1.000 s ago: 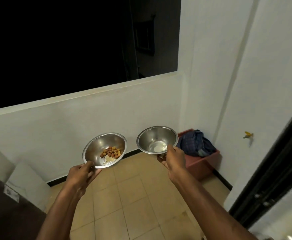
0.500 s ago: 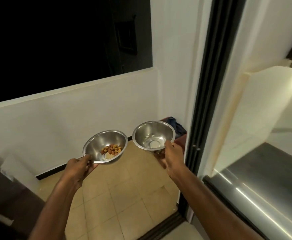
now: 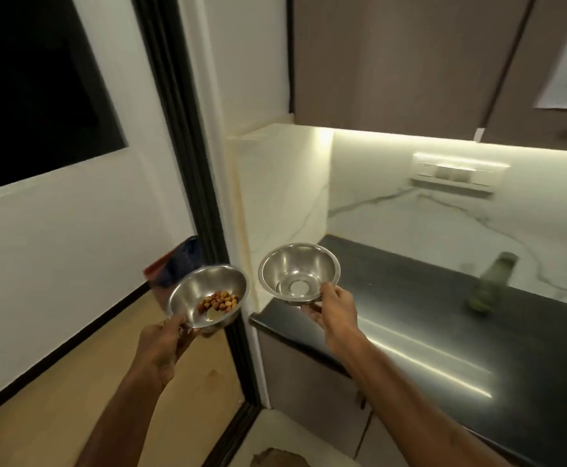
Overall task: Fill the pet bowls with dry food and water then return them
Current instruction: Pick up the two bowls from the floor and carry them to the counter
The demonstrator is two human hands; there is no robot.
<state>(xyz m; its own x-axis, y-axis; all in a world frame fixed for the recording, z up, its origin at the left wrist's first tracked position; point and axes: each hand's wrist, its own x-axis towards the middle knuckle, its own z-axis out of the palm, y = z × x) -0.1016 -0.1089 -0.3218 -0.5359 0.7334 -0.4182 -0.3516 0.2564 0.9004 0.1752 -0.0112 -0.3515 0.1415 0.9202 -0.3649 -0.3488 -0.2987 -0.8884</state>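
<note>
Both hands [image 3: 162, 345] [image 3: 334, 310] grip bowls [image 3: 208, 296] [image 3: 298, 273] by near rims.

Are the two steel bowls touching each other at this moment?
Apart. The head view shows a clear gap, with the door frame behind it, between the kibble bowl held by the left hand and the empty bowl held by the right hand.
</note>
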